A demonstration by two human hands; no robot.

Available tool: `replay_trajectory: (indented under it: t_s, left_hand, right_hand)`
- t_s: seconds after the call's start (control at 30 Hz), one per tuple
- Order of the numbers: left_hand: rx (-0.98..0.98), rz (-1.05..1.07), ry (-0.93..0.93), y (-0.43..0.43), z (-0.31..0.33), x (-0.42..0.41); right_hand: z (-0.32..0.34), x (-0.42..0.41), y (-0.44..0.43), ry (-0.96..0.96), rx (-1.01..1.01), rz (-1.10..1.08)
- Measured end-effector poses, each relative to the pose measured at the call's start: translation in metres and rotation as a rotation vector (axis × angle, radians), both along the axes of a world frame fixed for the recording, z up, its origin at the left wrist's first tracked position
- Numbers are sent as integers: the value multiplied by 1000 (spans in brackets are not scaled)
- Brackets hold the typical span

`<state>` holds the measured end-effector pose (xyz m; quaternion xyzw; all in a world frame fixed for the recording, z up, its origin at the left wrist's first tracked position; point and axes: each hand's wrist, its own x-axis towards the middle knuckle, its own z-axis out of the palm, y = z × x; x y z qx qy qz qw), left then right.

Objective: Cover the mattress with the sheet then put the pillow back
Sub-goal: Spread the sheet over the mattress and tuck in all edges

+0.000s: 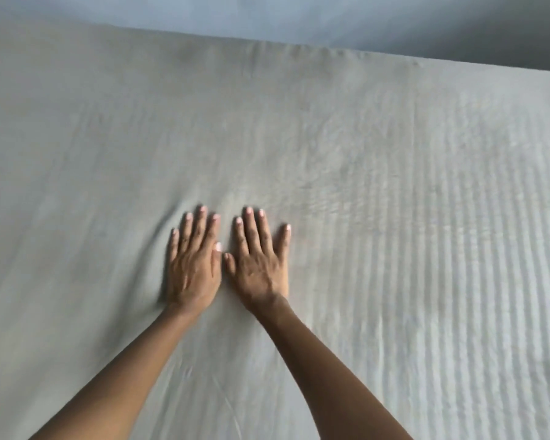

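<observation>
A pale grey sheet (pixel 331 128) lies spread over the mattress and fills nearly the whole view. The mattress itself is hidden under it. My left hand (pixel 193 265) and my right hand (pixel 258 262) lie flat, palms down, side by side on the sheet near the middle, fingers straight and slightly spread, pointing away from me. Small wrinkles fan out to the left of my left hand. The right half of the sheet shows faint parallel ridges. No pillow is in view.
The far edge of the bed (pixel 267 42) runs across the top of the view. Beyond it is a plain bluish-grey wall (pixel 299 17), darker at the top right corner.
</observation>
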<state>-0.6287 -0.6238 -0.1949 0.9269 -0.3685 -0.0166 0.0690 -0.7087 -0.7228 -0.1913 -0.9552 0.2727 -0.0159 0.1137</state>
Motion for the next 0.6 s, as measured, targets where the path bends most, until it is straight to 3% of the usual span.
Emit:
replay_trajectory:
  t_s: [0.17,0.37,0.5,0.6]
  left_hand:
    - [-117,118,-10,-8,4,3]
    - [-341,-344,74,-171,16,-59]
    - [-208,-571,103,-259,24,-109]
    - [-51,-619,132,-272,24,-109]
  right_hand:
    - [11,-4,-9,-119,-9,-61]
    - [17,-92,-162,-119,-59,-518]
    - [26,-170,-256,2,-27,-772]
    - [28,-192,-283,99,80,-899]
